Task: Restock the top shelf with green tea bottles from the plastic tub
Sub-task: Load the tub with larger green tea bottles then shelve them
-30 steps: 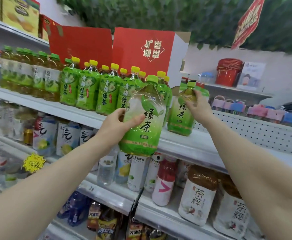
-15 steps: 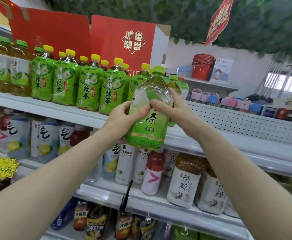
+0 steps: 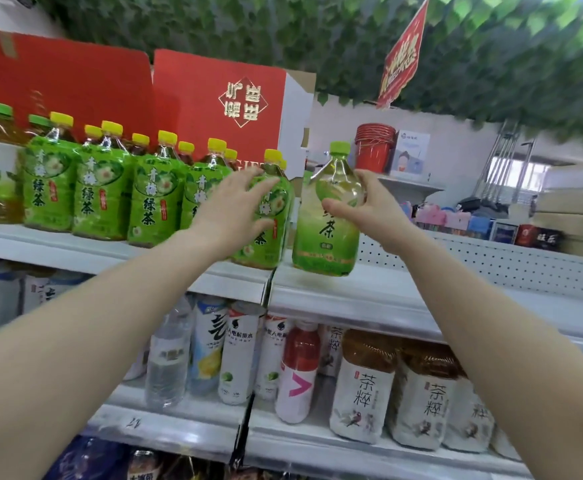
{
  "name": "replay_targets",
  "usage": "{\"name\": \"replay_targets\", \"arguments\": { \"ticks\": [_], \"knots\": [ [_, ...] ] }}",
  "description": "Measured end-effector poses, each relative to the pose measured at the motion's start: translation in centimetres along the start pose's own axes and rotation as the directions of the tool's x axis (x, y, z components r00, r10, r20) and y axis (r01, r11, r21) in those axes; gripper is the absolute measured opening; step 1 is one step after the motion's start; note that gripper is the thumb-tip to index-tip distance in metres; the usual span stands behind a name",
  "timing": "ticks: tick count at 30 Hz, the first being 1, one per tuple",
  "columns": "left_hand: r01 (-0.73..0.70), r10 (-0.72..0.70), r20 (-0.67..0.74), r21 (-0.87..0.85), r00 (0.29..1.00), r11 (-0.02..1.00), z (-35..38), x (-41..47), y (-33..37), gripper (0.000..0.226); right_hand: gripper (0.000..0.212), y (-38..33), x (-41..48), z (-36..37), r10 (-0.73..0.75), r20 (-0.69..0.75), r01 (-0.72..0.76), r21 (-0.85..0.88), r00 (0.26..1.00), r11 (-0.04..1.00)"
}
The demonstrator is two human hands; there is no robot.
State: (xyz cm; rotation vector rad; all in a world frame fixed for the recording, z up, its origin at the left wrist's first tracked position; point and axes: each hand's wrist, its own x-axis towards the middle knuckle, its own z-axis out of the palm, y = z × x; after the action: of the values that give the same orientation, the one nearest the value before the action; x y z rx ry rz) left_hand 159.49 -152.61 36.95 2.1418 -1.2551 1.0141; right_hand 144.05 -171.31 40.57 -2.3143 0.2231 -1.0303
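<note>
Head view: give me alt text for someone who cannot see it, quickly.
The right hand grips a green-capped tea bottle, its base at the front of the top shelf. The left hand rests on the end yellow-capped bottle of the row beside it. Other drinks stand lower down.

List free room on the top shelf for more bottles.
Free: the top shelf right of the bottle in the right hand, along the perforated panel, is bare. Only a slim gap separates that bottle from the yellow-cap row, which the left hand touches. Left of it the shelf is packed.
</note>
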Motion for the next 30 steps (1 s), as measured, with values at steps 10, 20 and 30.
{"name": "replay_targets", "arguments": {
  "ticks": [10,20,30],
  "knots": [
    [-0.036,0.024,0.078,0.166,0.997,0.985,5.4,-0.4,-0.9,0.105,0.098,2.6,0.8,2.0,0.006,-0.001,-0.006,-0.231,1.000,0.973],
    [-0.031,0.025,0.030,0.221,0.999,0.975,7.0,-0.1,-1.4,0.119,0.120,1.9,-0.2,3.8,-0.119,0.107,0.160,-0.717,0.987,0.679],
    [-0.036,0.029,0.032,0.250,0.999,0.968,6.1,-0.3,-1.0,0.119,0.117,3.7,2.3,4.7,-0.111,0.110,0.156,-0.717,0.988,0.680]
  ]
}}
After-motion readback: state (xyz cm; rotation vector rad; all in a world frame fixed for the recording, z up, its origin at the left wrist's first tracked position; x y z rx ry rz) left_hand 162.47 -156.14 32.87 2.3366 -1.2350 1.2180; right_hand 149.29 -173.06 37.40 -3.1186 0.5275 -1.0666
